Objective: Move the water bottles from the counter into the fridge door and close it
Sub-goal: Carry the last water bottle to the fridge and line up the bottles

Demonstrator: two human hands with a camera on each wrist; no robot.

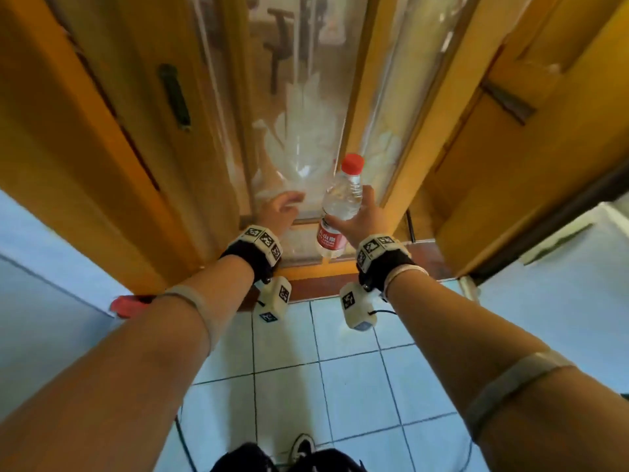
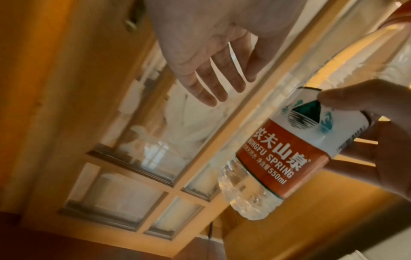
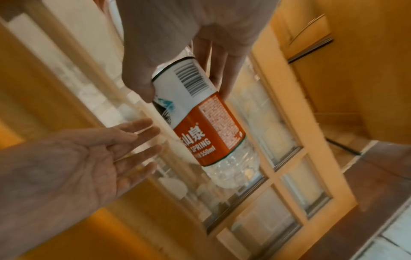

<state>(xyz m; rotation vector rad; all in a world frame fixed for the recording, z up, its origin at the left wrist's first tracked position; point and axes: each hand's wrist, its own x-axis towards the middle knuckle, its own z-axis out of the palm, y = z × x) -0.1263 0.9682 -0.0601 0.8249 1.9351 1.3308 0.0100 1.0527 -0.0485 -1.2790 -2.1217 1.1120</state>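
Note:
My right hand (image 1: pixel 360 216) grips a clear water bottle (image 1: pixel 340 206) with a red cap and a red and white label, held upright in front of a wooden door with glass panes. The same bottle (image 3: pixel 200 119) fills the right wrist view, thumb and fingers curled round its label; its label (image 2: pixel 289 147) also shows in the left wrist view. My left hand (image 1: pixel 282 207) is open with straight fingers, just left of the bottle and apart from it, reaching toward the glass. No fridge or counter is in view.
A yellow wooden door (image 1: pixel 299 114) with frosted glass panes stands straight ahead, with a dark handle (image 1: pixel 173 97) on the left leaf. Yellow wooden frames flank it. Pale blue floor tiles (image 1: pixel 340 386) lie below. My shoes (image 1: pixel 299 451) show at the bottom edge.

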